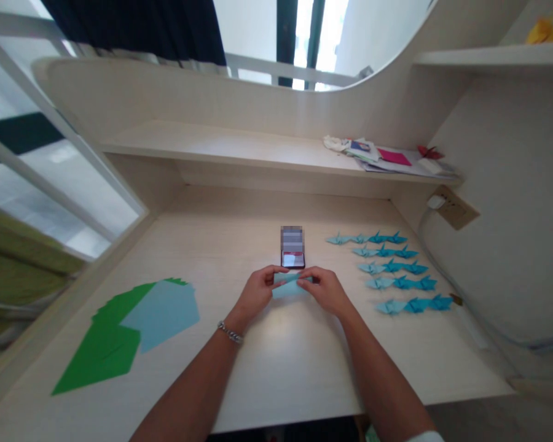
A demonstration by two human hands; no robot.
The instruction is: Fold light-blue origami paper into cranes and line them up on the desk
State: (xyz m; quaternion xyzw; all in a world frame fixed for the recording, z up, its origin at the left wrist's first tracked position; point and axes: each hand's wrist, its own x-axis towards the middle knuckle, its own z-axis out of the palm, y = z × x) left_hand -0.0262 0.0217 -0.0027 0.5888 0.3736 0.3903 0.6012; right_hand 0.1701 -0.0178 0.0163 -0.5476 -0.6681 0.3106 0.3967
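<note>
My left hand and my right hand meet over the middle of the desk, both pinched on a folded piece of light blue paper. The left hand grips its left end, the right hand its right end. The paper sits just above the desk surface. A bracelet circles my left wrist. Right behind the paper stands a phone with its screen lit.
Loose green and light blue paper sheets lie at the left. Several blue paper cranes are lined in rows at the right. The shelf behind holds papers and a red crane. A wall socket with a white plug is at right.
</note>
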